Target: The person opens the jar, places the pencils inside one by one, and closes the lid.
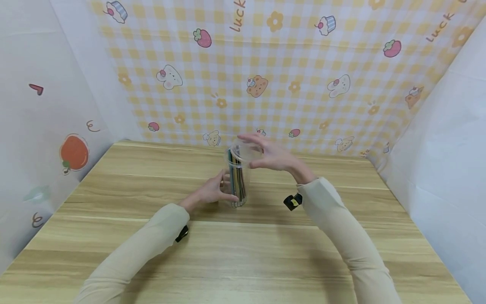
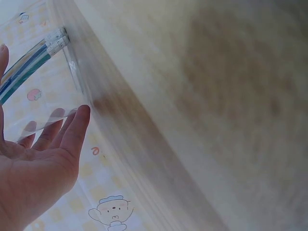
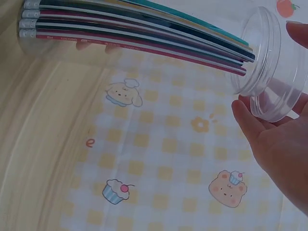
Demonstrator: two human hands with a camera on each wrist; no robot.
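A tall clear plastic jar (image 1: 246,179) stands at the middle of the table, holding several pencils (image 3: 139,33). Their white eraser ends sit at the bottom, and their barrels are teal, red, dark and yellowish. My left hand (image 1: 210,191) grips the jar's lower part, thumb in front and fingers seen through the plastic in the left wrist view. At the jar's mouth, my right hand (image 1: 279,156) holds a clear round lid (image 3: 275,108) between thumb and fingers. The lid is tilted against the rim; the right wrist view shows part of it apart from the rim.
The wood-grain table (image 1: 235,257) runs back to a yellow checked cloth (image 1: 212,84) with cartoon prints. White cloth (image 1: 448,169) hangs at the right, and a printed white cloth (image 1: 34,118) at the left. A black wrist device (image 1: 293,202) shows by the right sleeve.
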